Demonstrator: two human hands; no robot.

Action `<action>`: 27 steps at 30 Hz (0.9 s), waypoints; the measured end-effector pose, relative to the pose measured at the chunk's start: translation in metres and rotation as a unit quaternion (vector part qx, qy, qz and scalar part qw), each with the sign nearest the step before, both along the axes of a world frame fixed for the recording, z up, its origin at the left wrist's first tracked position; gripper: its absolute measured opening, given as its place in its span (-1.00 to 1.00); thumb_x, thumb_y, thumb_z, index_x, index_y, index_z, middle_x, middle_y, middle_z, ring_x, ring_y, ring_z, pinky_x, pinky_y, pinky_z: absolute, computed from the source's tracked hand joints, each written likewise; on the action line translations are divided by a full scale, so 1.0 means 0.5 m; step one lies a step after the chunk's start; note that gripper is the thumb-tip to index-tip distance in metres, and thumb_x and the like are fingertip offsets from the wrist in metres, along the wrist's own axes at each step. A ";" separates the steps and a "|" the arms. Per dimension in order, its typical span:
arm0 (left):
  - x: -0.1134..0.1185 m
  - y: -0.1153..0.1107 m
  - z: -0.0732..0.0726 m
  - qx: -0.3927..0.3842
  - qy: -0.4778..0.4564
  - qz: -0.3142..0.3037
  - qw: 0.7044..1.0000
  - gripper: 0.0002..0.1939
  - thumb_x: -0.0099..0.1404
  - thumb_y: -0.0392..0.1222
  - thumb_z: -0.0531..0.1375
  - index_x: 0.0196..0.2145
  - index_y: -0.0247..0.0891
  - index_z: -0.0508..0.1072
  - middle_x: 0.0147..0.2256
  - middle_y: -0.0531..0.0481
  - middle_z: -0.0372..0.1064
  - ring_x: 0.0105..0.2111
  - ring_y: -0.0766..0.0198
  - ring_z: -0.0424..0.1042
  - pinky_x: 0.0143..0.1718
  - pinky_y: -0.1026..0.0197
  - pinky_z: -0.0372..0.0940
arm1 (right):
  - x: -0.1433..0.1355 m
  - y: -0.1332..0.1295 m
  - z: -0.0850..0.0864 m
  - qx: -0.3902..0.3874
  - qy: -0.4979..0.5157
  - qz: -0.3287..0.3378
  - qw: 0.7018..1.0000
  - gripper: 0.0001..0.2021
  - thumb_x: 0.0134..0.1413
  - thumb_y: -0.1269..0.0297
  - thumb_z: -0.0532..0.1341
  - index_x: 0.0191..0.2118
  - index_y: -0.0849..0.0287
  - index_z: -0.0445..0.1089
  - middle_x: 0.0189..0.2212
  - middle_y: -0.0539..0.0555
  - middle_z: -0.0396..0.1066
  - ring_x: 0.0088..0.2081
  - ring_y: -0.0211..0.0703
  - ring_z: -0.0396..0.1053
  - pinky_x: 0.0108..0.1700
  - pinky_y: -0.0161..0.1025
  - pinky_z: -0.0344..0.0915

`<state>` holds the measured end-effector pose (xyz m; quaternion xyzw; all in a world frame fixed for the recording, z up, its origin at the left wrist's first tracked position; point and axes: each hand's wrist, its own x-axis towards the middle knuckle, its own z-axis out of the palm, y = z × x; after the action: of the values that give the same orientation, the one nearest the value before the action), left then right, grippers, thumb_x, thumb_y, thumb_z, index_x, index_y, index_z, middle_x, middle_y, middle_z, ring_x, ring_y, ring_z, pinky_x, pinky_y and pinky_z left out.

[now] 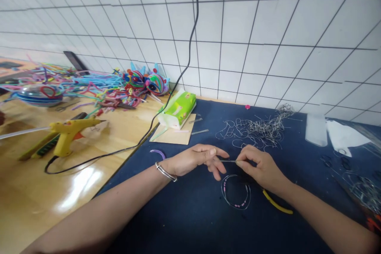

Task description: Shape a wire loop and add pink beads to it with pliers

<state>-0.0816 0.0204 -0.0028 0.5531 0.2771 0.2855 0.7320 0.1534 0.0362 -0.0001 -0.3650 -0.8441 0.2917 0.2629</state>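
My right hand (260,166) pinches the end of a thin silvery wire (228,161) between thumb and forefinger. The wire runs left to my left hand (205,158), whose fingers are stretched and spread; its far part is hidden among them. A metal bangle circles my left wrist. Just below the hands, a loop of thin wire with small pink beads (224,186) lies on the dark blue mat (184,214). Beside my right wrist lies a curved yellow strip (276,202). A purple curved piece (158,153) rests near my left wrist.
A tangle of wire (264,127) lies behind the hands. A green tissue pack (180,107) sits at the back. Scissors (345,162) and more wire are at right. On the wooden table, a yellow glue gun (68,133) trails a black cord (116,152) near colourful pipe cleaners (101,83).
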 end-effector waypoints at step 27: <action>0.004 0.000 -0.024 -0.062 -0.085 0.025 0.994 -0.76 0.24 -0.13 0.11 -0.22 -0.37 0.32 -0.34 -0.18 0.46 -0.43 0.21 0.48 -0.42 0.26 0.23 | -0.006 -0.015 0.000 0.016 0.048 0.006 0.999 -0.88 0.07 0.39 0.09 -0.45 0.16 0.30 -0.46 0.00 0.28 -0.38 -0.26 0.22 -0.30 -0.27 0.17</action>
<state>-0.0798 0.0202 -0.0150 0.4734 0.2445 0.3323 0.7783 0.1503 0.0288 -0.0003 -0.3413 -0.8371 0.2970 0.3076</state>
